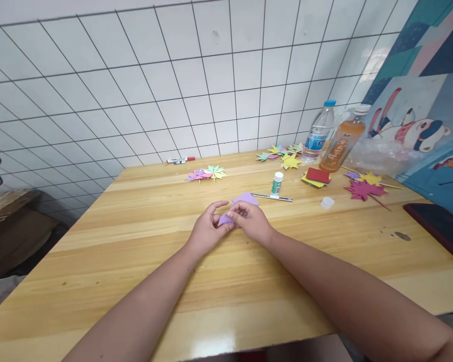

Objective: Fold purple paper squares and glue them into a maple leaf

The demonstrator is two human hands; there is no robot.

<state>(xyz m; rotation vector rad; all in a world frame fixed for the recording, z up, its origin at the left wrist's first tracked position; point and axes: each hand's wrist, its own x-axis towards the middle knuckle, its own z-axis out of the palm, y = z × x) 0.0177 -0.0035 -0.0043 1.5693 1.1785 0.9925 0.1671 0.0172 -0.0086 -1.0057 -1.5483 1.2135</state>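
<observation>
"Which step are we at?"
"Folding, we judge; the small purple paper (225, 220) is left of the glue stick (277, 184), nearer us; next calls for a steady pinch"
"And our hands?"
"Our left hand (207, 224) curves half open at its edge, grip unclear; our right hand (252, 220) pinches it, nearly closed"

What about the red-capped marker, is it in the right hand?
No, the red-capped marker lies near the wall, while the right hand pinches purple paper.
</observation>
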